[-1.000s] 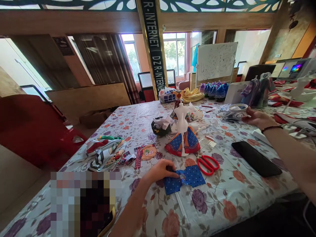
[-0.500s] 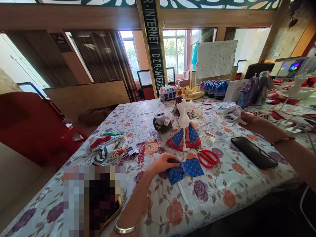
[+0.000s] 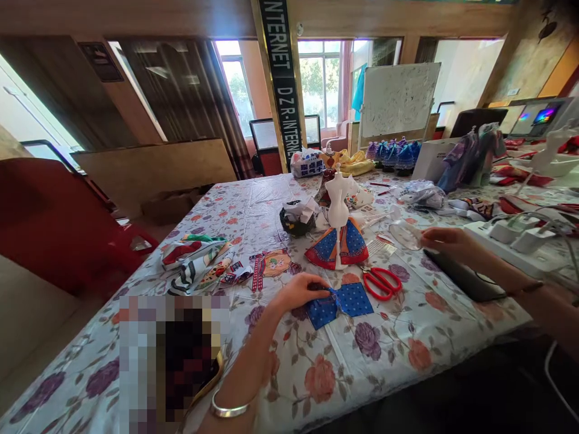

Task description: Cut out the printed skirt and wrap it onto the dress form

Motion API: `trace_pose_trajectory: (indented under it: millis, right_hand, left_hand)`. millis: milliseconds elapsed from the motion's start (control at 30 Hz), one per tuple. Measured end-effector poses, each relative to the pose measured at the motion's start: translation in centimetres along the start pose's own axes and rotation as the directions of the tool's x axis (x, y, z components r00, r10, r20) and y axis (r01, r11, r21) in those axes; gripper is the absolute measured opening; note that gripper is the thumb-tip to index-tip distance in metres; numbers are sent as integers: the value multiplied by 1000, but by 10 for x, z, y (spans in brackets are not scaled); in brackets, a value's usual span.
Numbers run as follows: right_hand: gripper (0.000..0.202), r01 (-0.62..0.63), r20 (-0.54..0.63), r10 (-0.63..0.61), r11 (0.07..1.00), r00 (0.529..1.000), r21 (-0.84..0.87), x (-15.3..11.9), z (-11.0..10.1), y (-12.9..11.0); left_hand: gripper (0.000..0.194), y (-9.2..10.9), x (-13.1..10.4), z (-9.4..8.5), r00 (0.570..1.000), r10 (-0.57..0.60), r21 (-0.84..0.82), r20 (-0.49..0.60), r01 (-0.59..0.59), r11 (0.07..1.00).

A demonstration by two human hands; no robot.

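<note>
My left hand (image 3: 306, 290) is closed on the left part of a blue cloth piece (image 3: 356, 299) with white dots, which is gathered at its middle and lies on the table. My right hand (image 3: 446, 241) pinches a clear, round, roll-like thing (image 3: 406, 235) above the table; its exact kind I cannot make out. Red-handled scissors (image 3: 382, 283) lie just right of the cloth. Behind them a small white dress form (image 3: 337, 202) stands upright with a blue, orange and red skirt (image 3: 348, 244) around its base.
A black phone (image 3: 461, 277) lies partly under my right forearm. A white power strip (image 3: 520, 238) with plugs stands at the right. Patterned cloth scraps (image 3: 199, 265) and a cut cloth piece (image 3: 274, 268) lie left. A dark bowl (image 3: 296, 224) holds scraps. Behind are small blue and purple dresses (image 3: 398, 154).
My right hand has moved left and toward me with the clear round thing, away from the clear plastic bags at the back right. My left hand stays on the blue cloth. The view has tilted down slightly.
</note>
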State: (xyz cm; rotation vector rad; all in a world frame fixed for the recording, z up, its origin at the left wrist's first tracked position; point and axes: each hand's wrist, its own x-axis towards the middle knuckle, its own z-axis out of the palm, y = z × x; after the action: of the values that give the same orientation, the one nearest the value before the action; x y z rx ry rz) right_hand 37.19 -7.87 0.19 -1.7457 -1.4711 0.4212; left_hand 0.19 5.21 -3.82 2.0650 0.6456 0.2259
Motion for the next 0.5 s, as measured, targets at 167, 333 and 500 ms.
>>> trace_pose_trajectory:
  millis: [167,333,500]
  right_hand:
    - [29,152,328,-126,987,936,-55,-19,15,1]
    - [47,245,469,-184,967,864,-73,-30,13,10]
    - [33,267,359,-206,955,910,-128,-32,10,12]
  left_hand:
    - [29,3,-1,0,1000,8,18,-16,-7,1000]
    - [28,3,-1,0,1000,14,29,-22,-13,999]
    - [29,3,-1,1,1000,14,33,-24,-13,999]
